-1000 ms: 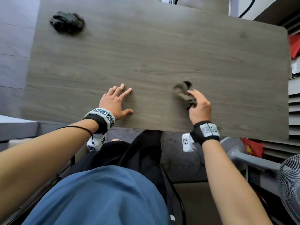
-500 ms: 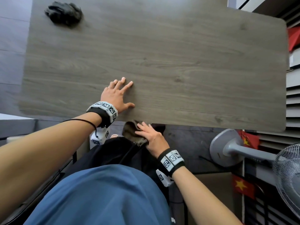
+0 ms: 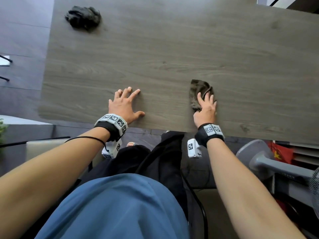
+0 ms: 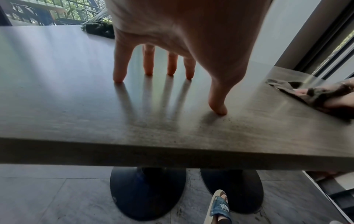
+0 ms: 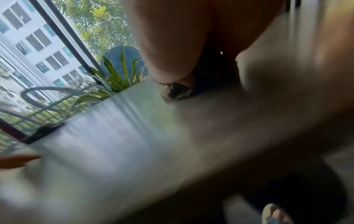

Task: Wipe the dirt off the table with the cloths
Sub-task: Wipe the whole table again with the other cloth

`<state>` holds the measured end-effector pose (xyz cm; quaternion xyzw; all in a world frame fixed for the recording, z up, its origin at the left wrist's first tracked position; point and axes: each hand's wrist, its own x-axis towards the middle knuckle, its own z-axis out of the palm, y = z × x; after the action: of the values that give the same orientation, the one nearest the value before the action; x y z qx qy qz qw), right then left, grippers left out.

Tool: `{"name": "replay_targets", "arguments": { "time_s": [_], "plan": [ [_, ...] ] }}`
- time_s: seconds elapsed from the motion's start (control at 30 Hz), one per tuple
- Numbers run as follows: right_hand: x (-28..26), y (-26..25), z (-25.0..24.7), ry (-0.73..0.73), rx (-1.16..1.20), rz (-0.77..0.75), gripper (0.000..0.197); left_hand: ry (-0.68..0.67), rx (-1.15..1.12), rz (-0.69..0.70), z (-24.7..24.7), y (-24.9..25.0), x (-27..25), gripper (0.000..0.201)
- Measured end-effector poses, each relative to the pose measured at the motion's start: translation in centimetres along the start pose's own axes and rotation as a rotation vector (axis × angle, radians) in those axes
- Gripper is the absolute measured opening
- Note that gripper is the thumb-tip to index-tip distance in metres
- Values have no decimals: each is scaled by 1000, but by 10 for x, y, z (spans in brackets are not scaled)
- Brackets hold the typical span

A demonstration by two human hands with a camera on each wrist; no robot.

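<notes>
At the far left corner of the desk (image 3: 172, 54), a crumpled black cloth (image 3: 83, 17) is lying untouched, well apart from both your hands.

Nearer you, your left hand (image 3: 124, 106) is staying where it was a moment ago: it is resting open near the front edge with fingers spread and straight, only the fingertips (image 4: 118, 78) and thumb touching the wood, gripping nothing. It looks to be bracing you while the other arm is working.

To the right, the change is showing. Half a second ago your right hand (image 3: 205, 109) was below the front edge with the brown cloth (image 3: 198, 90); now it is back on the desk, near the front edge and right of centre. This probably means you were carrying swept dirt off the edge and are now beginning a fresh stroke.

That hand is pressing the cloth down, fingers laid over its near end and the thumb curled against its side. Fine dark specks (image 4: 235, 121) are lying between your two hands, so wiping is unfinished.
</notes>
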<state>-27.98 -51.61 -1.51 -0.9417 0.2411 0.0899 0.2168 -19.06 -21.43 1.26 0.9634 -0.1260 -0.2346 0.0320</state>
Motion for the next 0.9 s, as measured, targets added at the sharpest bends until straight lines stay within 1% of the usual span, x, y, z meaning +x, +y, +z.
{"name": "replay_targets", "arguments": {
  "time_s": [0.03, 0.1, 0.17, 0.23, 0.27, 0.3, 0.37, 0.4, 0.43, 0.47, 0.57, 0.6, 0.63, 0.67, 0.7, 0.73, 0.77, 0.8, 0.83, 0.9],
  "plan": [
    [-11, -13, 10, -11, -8, -58, 84, -3, -11, 1, 0, 0, 1, 97],
    [-40, -38, 31, -43, -2, -236, 87, -5, -24, 3, 0, 0, 1, 96],
    [-73, -60, 54, -110, 34, -445, 77, -1, -10, 13, 0, -1, 1, 95],
    [-103, -73, 68, -214, 49, -638, 62, 6, 2, 25, 0, -3, 1, 92],
    [-112, -76, 70, -277, 58, -693, 56, 10, 5, 28, 0, -3, 2, 90],
    [-117, -78, 67, -345, 76, -711, 54, 12, 8, 31, 0, -3, 2, 88],
    [-115, -75, 53, -424, 144, -697, 55, 11, 13, 34, -1, -5, 3, 84],
    [-109, -72, 44, -425, 194, -666, 58, 11, 15, 34, -2, -6, 3, 83],
    [-101, -69, 31, -389, 243, -624, 62, 12, 14, 36, -2, -7, 4, 82],
    [-90, -63, 18, -319, 286, -563, 66, 16, 8, 41, -3, -9, 5, 81],
    [-41, -31, -14, -13, 320, -322, 75, 33, -27, 79, 0, -13, 6, 78],
    [-26, -20, -20, 60, 302, -220, 77, 44, -29, 95, 1, -15, 7, 78],
    [-14, -12, -22, 95, 273, -120, 77, 57, -27, 109, 3, -17, 7, 76],
    [-5, -8, -20, 95, 231, -31, 76, 70, -25, 118, 5, -18, 8, 73],
    [-1, -10, -15, 78, 166, 31, 75, 77, -25, 124, 7, -20, 10, 69],
    [-1, -16, -6, 60, 90, 60, 75, 82, -28, 129, 8, -22, 11, 65],
    [-5, -28, 3, 40, 28, 55, 77, 85, -30, 135, 8, -23, 12, 60],
    [-12, -43, 14, 12, -5, 18, 79, 89, -32, 141, 8, -25, 13, 57],
    [-22, -61, 23, -29, -14, -53, 81, 93, -35, 145, 7, -26, 13, 54],
    [-48, -94, 46, -142, -6, -265, 83, 98, -40, 159, 5, -30, 15, 52]
  ]
}}
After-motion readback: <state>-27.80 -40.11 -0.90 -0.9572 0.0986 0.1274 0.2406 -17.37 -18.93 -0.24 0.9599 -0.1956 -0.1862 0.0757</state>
